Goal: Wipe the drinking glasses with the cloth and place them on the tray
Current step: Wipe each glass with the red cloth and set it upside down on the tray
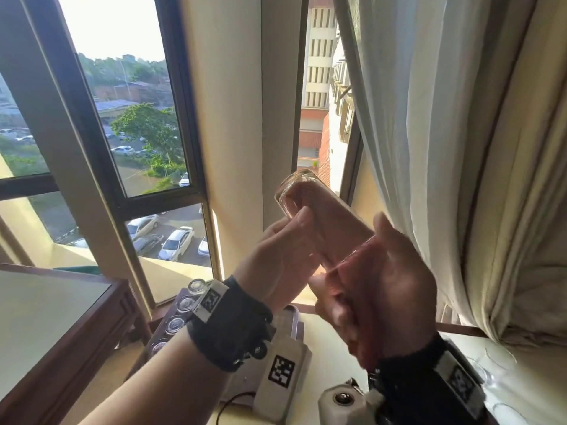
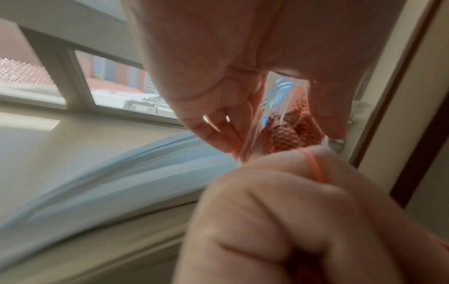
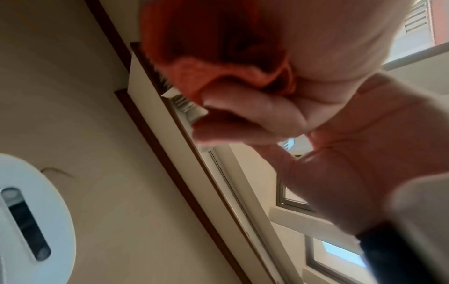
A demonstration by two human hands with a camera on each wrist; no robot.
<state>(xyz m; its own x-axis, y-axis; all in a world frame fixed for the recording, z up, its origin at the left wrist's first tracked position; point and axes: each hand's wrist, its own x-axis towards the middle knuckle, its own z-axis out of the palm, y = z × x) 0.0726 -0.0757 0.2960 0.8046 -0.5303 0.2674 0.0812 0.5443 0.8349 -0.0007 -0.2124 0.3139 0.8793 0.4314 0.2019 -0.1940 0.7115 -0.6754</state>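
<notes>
I hold a tall clear drinking glass (image 1: pixel 306 191) tilted in the air before the window, its base up and to the left. My left hand (image 1: pixel 294 234) grips its side, thumb on the near wall. An orange-red cloth (image 1: pixel 359 259) is stuffed into the glass's mouth, and my right hand (image 1: pixel 368 271) holds it with fingers curled. The left wrist view shows the woven cloth (image 2: pixel 284 134) through the glass wall (image 2: pixel 250 142). In the right wrist view the cloth (image 3: pixel 206 48) bunches above my curled fingers (image 3: pixel 243 115).
A row of several clear glasses (image 1: pixel 184 305) stands on a dark holder below my left wrist, beside a silver metal edge (image 1: pixel 294 317). More glasses (image 1: pixel 497 360) sit on the white ledge at lower right. A wooden table (image 1: pixel 61 317) is left, a curtain (image 1: pixel 429 148) right.
</notes>
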